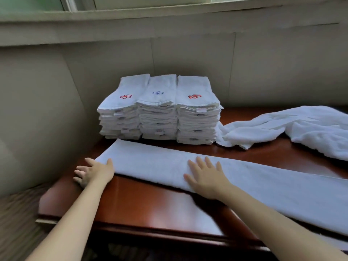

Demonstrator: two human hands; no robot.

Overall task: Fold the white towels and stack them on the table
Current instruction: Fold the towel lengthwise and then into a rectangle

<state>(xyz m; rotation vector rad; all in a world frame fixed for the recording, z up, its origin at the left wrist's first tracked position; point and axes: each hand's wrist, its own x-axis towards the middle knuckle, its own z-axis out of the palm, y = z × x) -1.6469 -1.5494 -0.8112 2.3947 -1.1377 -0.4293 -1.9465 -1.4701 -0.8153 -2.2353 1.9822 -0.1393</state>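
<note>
Smoothing seems the step in hand: long-folded towel (263,183) crosses the tabletop (150,200) before stacks (160,110) at 12 o'clock, right hand (205,175) flat on it, fingers (200,162) apart, while left hand (94,171), loosely open, probably must grip its 9 o'clock end and fold toward 3.

A glossy reddish-brown wooden table (150,200) fills the lower middle and right of the frame, its moulded front edge running along the bottom. Soft pale reflections lie on its polished top near the lower centre. Behind it, across the middle of the frame, stands a beige panelled wall (188,57) with thin vertical seams; a second wall panel (37,110) meets it at a corner on the left. Along the top runs a grey-white ledge (169,14), and above it a window (28,2) shows greenish daylight at the upper left. At the lower left lies a blurred, striped floor (17,213).
</note>
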